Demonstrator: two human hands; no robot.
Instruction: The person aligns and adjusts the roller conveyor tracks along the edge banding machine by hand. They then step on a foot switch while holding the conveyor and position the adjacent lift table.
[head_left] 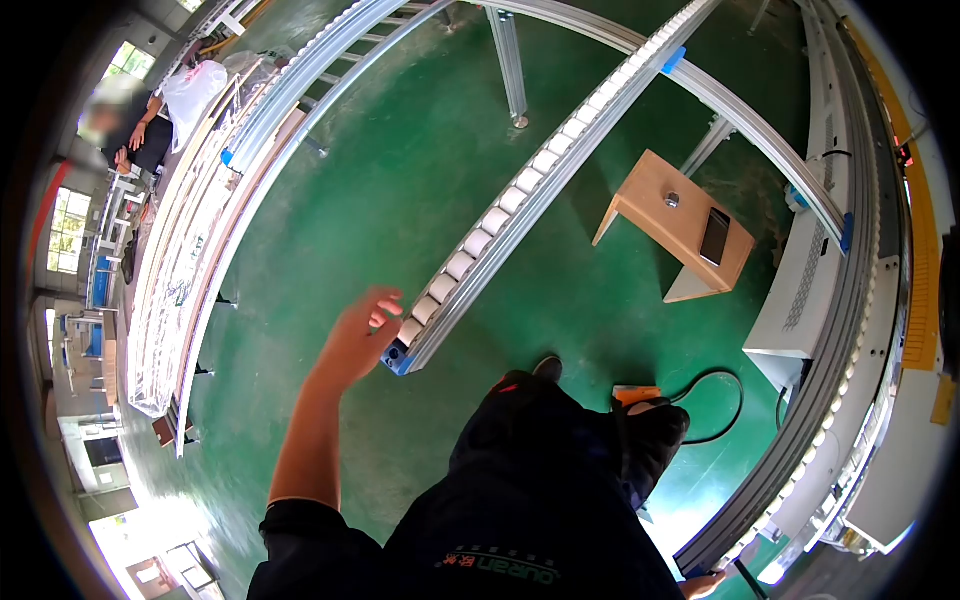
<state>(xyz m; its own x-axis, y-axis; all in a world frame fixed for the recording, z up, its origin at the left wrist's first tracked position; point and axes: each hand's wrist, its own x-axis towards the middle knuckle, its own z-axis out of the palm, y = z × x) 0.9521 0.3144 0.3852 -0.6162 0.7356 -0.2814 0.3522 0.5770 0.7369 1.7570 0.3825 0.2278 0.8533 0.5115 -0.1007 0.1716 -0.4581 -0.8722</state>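
My left hand [360,328] hovers by the near end of a long roller rail [478,240], its fingers loosely bent and apart. Nothing shows in it. White rollers line this metal rail, and a blue end cap [396,362] closes its near end close to my wrist. At the bottom right edge, my right hand [703,585] is by the lower end of a second, curved-looking roller rail [790,430]. Most of that hand is cut off by the frame and its grip is hidden.
A small wooden bench [672,225] holds a phone [714,236] and a small metal object. My foot is by an orange pedal [637,394] with a black cable [741,400]. Wrapped long strips [180,290] lie on the left rack. A person [140,130] is at the far left.
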